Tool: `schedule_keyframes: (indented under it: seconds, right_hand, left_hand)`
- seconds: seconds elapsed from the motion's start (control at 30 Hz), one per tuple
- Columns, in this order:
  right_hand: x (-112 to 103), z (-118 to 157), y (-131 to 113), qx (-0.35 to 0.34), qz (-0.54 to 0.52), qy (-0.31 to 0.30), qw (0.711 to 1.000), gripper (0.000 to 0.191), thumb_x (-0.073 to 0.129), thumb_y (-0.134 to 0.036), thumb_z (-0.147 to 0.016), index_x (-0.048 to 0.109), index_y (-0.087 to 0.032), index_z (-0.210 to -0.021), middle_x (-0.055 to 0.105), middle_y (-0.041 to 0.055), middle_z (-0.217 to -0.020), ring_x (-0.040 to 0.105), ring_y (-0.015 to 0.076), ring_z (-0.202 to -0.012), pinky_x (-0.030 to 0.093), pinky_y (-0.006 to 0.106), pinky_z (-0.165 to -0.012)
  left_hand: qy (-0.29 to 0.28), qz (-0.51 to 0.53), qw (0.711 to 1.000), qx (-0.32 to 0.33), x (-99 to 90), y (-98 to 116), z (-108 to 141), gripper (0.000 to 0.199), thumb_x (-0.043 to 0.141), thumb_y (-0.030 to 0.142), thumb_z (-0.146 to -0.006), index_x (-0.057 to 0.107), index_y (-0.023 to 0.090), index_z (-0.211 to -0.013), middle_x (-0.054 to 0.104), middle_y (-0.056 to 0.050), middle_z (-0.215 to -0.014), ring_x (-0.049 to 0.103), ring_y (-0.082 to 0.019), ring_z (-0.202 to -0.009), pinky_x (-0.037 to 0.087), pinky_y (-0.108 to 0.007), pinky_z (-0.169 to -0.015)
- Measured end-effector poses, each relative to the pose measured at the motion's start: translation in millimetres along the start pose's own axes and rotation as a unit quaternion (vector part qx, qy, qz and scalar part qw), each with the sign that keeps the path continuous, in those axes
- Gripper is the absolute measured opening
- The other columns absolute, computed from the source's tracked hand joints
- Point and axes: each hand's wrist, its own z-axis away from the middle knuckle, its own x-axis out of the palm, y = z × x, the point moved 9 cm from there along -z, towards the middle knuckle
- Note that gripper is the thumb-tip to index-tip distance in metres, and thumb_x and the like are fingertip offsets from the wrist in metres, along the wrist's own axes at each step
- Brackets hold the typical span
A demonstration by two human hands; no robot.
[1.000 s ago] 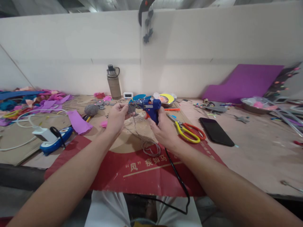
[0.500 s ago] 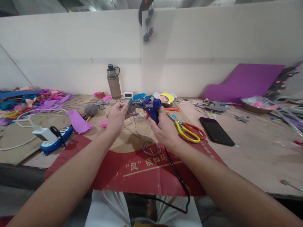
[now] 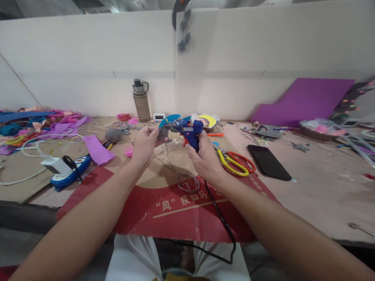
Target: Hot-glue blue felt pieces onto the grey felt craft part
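Note:
My right hand point(image 3: 202, 156) is wrapped round the handle of a blue glue gun point(image 3: 191, 134), whose nozzle points left. A small red light shows on its body, and a black cord point(image 3: 218, 210) runs down from it over the table edge. Between the fingers of my left hand point(image 3: 146, 142) is a small grey felt piece point(image 3: 163, 133), close to the nozzle; whether they touch I cannot tell. From the felt piece a thin grey cord point(image 3: 187, 182) trails down and lies in loops on the red-and-tan paper sheet point(image 3: 134, 210).
Scissors with yellow and red handles point(image 3: 234, 164) and a black phone point(image 3: 268, 162) lie to the right. On the left are a blue power strip point(image 3: 70, 173), a ball of grey yarn point(image 3: 113, 135) and coloured felt scraps point(image 3: 58, 127). A bottle point(image 3: 141, 101) stands at the back.
My right hand and the glue gun have shifted slightly to the right. My left hand keeps the felt piece in nearly the same place.

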Motion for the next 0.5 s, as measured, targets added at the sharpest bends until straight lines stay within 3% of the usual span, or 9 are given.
schedule_keyframes:
  seconds: [0.23, 0.5]
  right_hand:
    - [-2.0, -0.3, -0.3, -0.002, -0.006, 0.008, 1.0, 0.03, 0.048, -0.023, -0.087, 0.049, -0.02, -0.116, 0.061, 0.0109, -0.106, 0.057, 0.0234, -0.093, 0.049, 0.045, -0.087]
    - [-2.8, -1.0, 1.8, 0.003, -0.004, 0.012, 1.0, 0.034, 0.049, -0.025, -0.087, 0.046, -0.021, -0.121, 0.061, 0.0114, -0.108, 0.058, 0.0253, -0.097, 0.049, 0.048, -0.088]
  left_hand:
    - [0.011, -0.006, 1.0, 0.0, -1.1, 1.8, 0.5, 0.018, 0.068, 0.02, -0.075, 0.053, 0.017, -0.065, 0.048, 0.006, -0.056, 0.049, -0.007, -0.049, 0.06, -0.035, -0.072]
    - [0.002, -0.001, 1.0, 0.0, 0.1, 2.2, 0.4, 0.015, 0.068, 0.02, -0.074, 0.054, 0.017, -0.069, 0.058, 0.002, -0.064, 0.058, -0.009, -0.058, 0.061, -0.035, -0.072]
